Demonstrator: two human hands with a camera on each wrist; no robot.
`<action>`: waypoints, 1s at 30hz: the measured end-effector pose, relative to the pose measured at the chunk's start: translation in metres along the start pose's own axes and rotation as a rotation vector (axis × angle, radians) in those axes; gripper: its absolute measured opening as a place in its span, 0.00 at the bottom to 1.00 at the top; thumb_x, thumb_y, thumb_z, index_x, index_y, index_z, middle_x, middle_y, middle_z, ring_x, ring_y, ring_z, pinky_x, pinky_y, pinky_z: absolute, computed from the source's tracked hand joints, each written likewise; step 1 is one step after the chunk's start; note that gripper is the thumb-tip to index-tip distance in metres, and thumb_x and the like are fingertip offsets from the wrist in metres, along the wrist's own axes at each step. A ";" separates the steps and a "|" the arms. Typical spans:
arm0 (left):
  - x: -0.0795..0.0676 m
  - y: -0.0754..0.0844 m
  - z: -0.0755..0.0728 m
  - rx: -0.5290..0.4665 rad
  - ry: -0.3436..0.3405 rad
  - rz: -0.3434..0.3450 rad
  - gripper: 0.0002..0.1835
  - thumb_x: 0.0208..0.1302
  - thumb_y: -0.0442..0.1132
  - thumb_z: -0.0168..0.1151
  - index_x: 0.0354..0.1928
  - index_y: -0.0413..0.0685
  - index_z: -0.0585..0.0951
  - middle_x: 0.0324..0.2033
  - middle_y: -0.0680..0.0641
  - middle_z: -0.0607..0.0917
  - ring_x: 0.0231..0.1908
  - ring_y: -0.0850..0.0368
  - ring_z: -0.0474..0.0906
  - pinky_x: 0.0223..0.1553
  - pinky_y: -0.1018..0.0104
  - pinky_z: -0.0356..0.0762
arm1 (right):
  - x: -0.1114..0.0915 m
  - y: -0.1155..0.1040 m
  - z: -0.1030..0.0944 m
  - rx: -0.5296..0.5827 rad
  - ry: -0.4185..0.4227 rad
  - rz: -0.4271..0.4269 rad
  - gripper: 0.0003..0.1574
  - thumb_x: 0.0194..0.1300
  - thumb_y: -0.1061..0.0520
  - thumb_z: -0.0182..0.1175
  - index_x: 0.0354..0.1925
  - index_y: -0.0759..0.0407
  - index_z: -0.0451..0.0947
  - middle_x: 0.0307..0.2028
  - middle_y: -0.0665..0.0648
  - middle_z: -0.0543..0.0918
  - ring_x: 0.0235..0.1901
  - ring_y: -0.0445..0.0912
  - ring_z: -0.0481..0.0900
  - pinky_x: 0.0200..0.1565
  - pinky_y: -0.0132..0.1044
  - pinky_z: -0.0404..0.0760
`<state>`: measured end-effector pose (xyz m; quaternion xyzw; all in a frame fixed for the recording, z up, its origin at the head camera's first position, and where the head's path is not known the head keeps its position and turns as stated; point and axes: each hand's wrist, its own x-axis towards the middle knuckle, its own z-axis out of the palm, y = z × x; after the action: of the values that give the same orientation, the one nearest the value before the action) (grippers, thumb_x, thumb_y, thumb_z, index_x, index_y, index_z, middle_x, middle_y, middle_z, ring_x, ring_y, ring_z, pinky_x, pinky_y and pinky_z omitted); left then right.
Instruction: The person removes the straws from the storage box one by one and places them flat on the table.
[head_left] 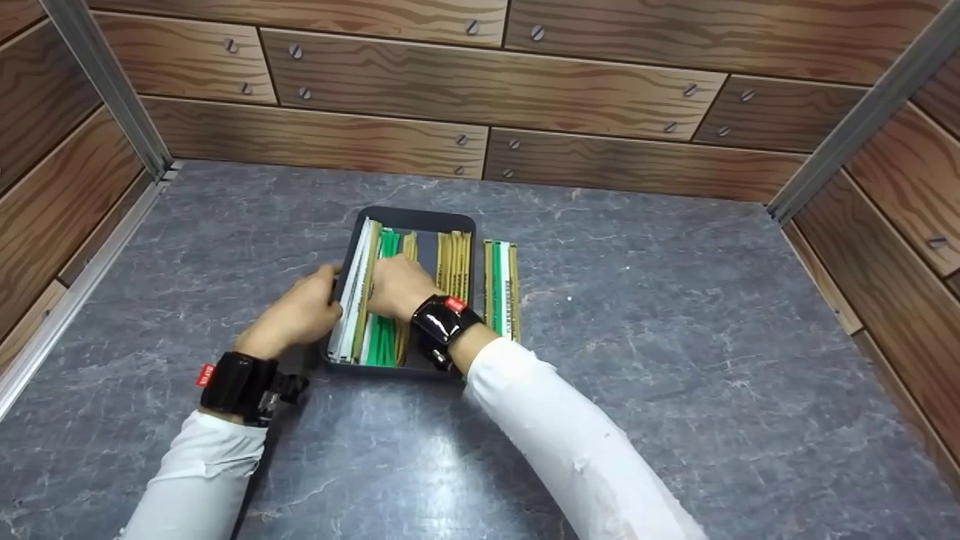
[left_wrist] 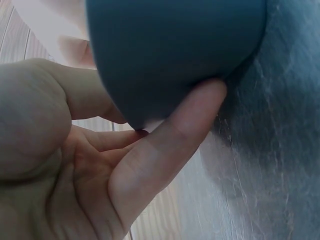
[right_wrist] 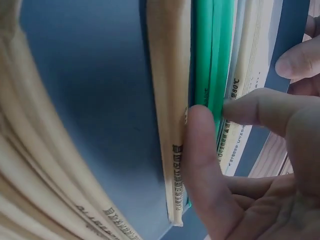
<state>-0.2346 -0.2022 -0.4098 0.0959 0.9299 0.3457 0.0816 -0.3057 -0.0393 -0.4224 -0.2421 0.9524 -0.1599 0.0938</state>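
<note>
We count one dark tray [head_left: 420, 217], one left hand [head_left: 295, 311], one right hand [head_left: 403, 286] and two black wrist straps [head_left: 231, 384]. Beside the tray, two tan packets [head_left: 489, 289], one green packet [head_left: 496, 289], one white packet [head_left: 505, 289]; those inside overlap too much for us.

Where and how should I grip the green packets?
Likely best from above: pinch the green packets across the stack, at their long upper edges. They stand on edge in the tray with those edges exposed, while other packets flank both sides.
</note>
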 end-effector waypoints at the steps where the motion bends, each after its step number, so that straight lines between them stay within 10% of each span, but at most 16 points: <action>1: 0.000 0.001 0.000 0.003 0.001 0.005 0.35 0.65 0.26 0.51 0.74 0.23 0.58 0.64 0.19 0.73 0.64 0.26 0.72 0.69 0.36 0.68 | -0.006 -0.004 -0.006 0.000 -0.009 0.004 0.21 0.52 0.59 0.68 0.17 0.49 0.64 0.23 0.51 0.76 0.24 0.46 0.75 0.23 0.36 0.74; 7: 0.002 0.003 0.001 0.015 0.007 0.018 0.35 0.65 0.25 0.52 0.73 0.22 0.58 0.63 0.19 0.73 0.63 0.27 0.73 0.69 0.36 0.68 | -0.022 -0.012 -0.020 0.050 -0.023 0.102 0.22 0.59 0.66 0.62 0.17 0.51 0.64 0.29 0.59 0.85 0.14 0.42 0.81 0.16 0.31 0.80; 15: 0.002 0.003 0.003 -0.008 -0.016 -0.008 0.36 0.66 0.25 0.51 0.75 0.24 0.56 0.63 0.20 0.73 0.61 0.28 0.74 0.68 0.35 0.69 | -0.029 -0.005 -0.032 0.145 -0.039 0.117 0.23 0.59 0.67 0.59 0.16 0.51 0.61 0.16 0.52 0.73 0.09 0.42 0.77 0.14 0.33 0.80; 19: 0.001 0.003 0.002 -0.020 -0.009 0.002 0.36 0.66 0.25 0.51 0.75 0.23 0.56 0.61 0.20 0.74 0.61 0.28 0.74 0.68 0.35 0.69 | -0.040 0.002 -0.049 0.273 -0.013 0.133 0.02 0.63 0.66 0.59 0.35 0.63 0.78 0.27 0.58 0.82 0.14 0.45 0.81 0.19 0.36 0.83; 23: -0.001 0.001 0.001 -0.004 -0.002 0.010 0.35 0.66 0.26 0.50 0.74 0.21 0.56 0.62 0.19 0.74 0.64 0.27 0.72 0.70 0.35 0.67 | -0.054 0.015 -0.067 0.507 0.054 0.150 0.24 0.72 0.65 0.58 0.64 0.70 0.73 0.37 0.62 0.86 0.24 0.51 0.86 0.31 0.45 0.90; 30: -0.002 0.001 0.000 -0.004 -0.009 0.004 0.36 0.66 0.27 0.50 0.74 0.22 0.55 0.62 0.19 0.73 0.63 0.27 0.72 0.69 0.35 0.68 | -0.085 0.062 -0.096 0.814 0.231 0.134 0.23 0.75 0.62 0.59 0.64 0.69 0.73 0.46 0.63 0.82 0.35 0.52 0.83 0.38 0.47 0.91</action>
<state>-0.2322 -0.2023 -0.4086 0.0990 0.9286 0.3473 0.0855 -0.2834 0.0794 -0.3459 -0.1033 0.8295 -0.5422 0.0847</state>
